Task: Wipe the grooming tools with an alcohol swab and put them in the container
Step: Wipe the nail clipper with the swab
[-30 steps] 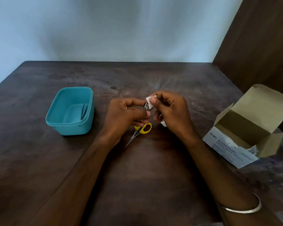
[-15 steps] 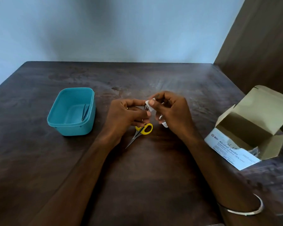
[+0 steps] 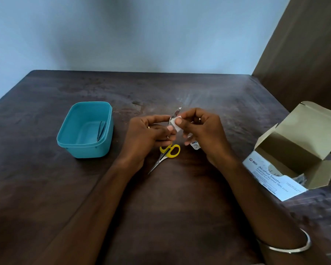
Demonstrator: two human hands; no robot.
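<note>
My left hand [image 3: 148, 133] grips a small metal nail clipper [image 3: 175, 113] whose lever sticks up and to the right. My right hand [image 3: 203, 131] pinches a white alcohol swab [image 3: 175, 124] against the clipper; a torn wrapper [image 3: 195, 145] pokes out beneath its fingers. Small scissors with yellow handles [image 3: 169, 151] lie on the table just below my hands, blades pointing toward me and left. The teal container [image 3: 85, 131] stands to the left with tweezers [image 3: 101, 130] inside.
An open cardboard box of alcohol swabs [image 3: 294, 155] lies at the right, flaps up. The dark wooden table [image 3: 161, 207] meets a blue wall at the back and a brown panel at the right.
The clipper's lever now sticks out above my fingers, and the swab has shifted along the clipper. Both hands stay in the same spot.
</note>
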